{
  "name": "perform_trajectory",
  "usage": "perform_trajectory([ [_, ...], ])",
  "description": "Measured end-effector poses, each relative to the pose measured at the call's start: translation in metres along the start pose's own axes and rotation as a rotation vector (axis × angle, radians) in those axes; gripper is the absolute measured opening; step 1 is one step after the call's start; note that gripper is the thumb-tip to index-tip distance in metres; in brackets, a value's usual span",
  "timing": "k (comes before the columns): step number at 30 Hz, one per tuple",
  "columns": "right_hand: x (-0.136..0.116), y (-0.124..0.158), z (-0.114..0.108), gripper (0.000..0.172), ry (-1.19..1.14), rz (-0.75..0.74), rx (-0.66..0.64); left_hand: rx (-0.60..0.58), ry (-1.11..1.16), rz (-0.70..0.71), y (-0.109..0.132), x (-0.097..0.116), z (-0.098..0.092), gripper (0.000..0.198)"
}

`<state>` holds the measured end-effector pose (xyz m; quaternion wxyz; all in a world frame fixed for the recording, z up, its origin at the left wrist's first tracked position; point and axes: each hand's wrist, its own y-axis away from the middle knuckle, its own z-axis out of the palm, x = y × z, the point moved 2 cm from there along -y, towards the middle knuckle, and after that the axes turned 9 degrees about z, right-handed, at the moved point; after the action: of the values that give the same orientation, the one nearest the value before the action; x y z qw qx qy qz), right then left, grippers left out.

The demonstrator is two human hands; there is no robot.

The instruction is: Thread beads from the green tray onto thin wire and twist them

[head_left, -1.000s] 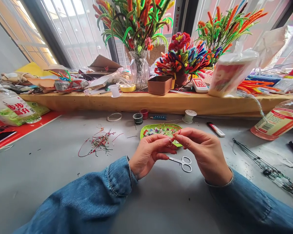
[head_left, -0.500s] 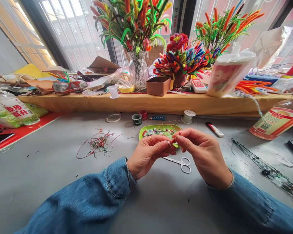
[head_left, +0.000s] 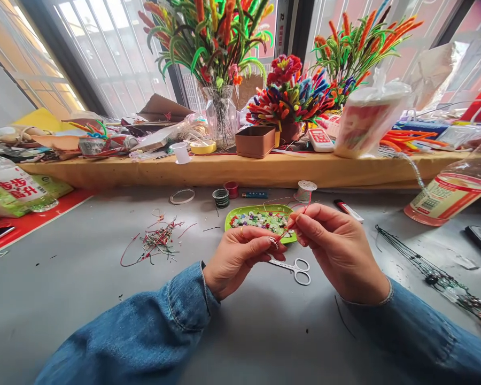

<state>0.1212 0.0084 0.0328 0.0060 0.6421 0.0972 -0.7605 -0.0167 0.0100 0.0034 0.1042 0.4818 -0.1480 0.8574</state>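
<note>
A thin red cord (head_left: 285,232) runs taut between my two hands above the table. My left hand (head_left: 240,256) is closed, pinching the cord and a small whitish beaded piece (head_left: 273,244) between thumb and forefinger. Higher and to the right, my right hand (head_left: 331,243) pinches the cord too, and a loop of it rises over the fingertips. Behind the hands sits a green tray (head_left: 229,218) of mixed beads, partly hidden by them. Small scissors (head_left: 296,267) lie just below the fingers, their blades partly covered by my left hand.
Cord scraps (head_left: 160,240) lie to the left. Spools, including a white spool (head_left: 307,191), stand along the back near a yellow-edged shelf (head_left: 164,174). At right are a bottle (head_left: 451,195), a lighter (head_left: 348,210) and dark beaded cords (head_left: 436,280).
My right hand has drawn up and away from the left, and more red cord shows between them. The view has shifted slightly to the right.
</note>
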Motion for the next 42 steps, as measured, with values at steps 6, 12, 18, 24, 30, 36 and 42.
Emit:
perform_trajectory([
  [6, 0.001, -0.004, -0.004, 0.008, -0.050, 0.084, 0.054, 0.045, -0.010, 0.011, 0.000, 0.000, 0.000, 0.005],
  [12, 0.012, -0.014, -0.020, 0.027, 0.025, 0.389, 0.170, 0.043, 0.017, 0.017, 0.001, -0.001, -0.002, 0.004],
  [18, 0.005, -0.014, -0.019, 0.049, 0.464, 0.241, -0.007, 0.109, -0.017, 0.032, 0.000, -0.002, -0.004, 0.004],
  [24, 0.003, -0.004, -0.006, 0.035, 0.295, 0.269, -0.114, 0.097, -0.089, 0.059, 0.000, -0.002, -0.002, 0.004],
  [30, 0.004, -0.002, -0.002, 0.021, 0.088, 0.284, -0.138, 0.092, -0.082, 0.066, 0.001, -0.003, -0.001, 0.008],
  [36, 0.005, -0.001, -0.005, 0.021, 0.092, 0.308, -0.177, 0.084, -0.031, 0.047, 0.000, -0.002, -0.001, 0.008],
  [42, 0.004, 0.001, -0.003, 0.022, -0.044, 0.338, -0.236, 0.033, 0.010, 0.028, 0.002, -0.003, 0.001, 0.009],
])
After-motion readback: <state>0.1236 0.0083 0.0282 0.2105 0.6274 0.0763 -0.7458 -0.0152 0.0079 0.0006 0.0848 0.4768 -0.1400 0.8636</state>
